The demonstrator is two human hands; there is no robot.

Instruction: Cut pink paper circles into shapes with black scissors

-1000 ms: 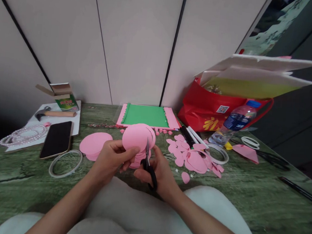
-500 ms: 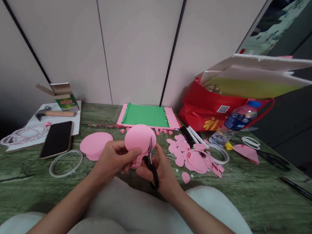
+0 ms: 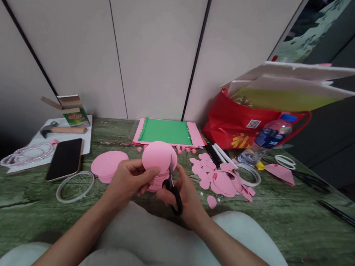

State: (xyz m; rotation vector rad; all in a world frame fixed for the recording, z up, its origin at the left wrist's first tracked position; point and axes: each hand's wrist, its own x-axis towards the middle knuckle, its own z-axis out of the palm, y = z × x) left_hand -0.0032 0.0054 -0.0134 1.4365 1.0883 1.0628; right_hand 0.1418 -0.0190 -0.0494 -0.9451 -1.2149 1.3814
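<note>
My left hand [image 3: 131,179] pinches the lower left edge of a round pink paper [image 3: 156,156]. Black-handled scissors [image 3: 173,188] are in my right hand [image 3: 186,195], blades pointing up across the paper's right side. Below the held paper, more pink paper rounds [image 3: 156,184] show partly between my hands. A stack of pink circles [image 3: 109,164] lies to the left of my left hand. Small pink cut pieces [image 3: 205,170] are spread to the right of my right hand, with one loose piece [image 3: 212,201] nearer me.
Behind my hands lies a green sheet [image 3: 167,131] on pink paper. At left are a phone [image 3: 65,159], a tape ring [image 3: 75,187], a hammer [image 3: 67,129] and beads [image 3: 28,154]. At right stand a red bag [image 3: 227,122] and a bottle [image 3: 267,138], near another tape roll [image 3: 249,175].
The held paper and both hands are almost where they were. My right thumb and the scissors have shifted very slightly to the right.
</note>
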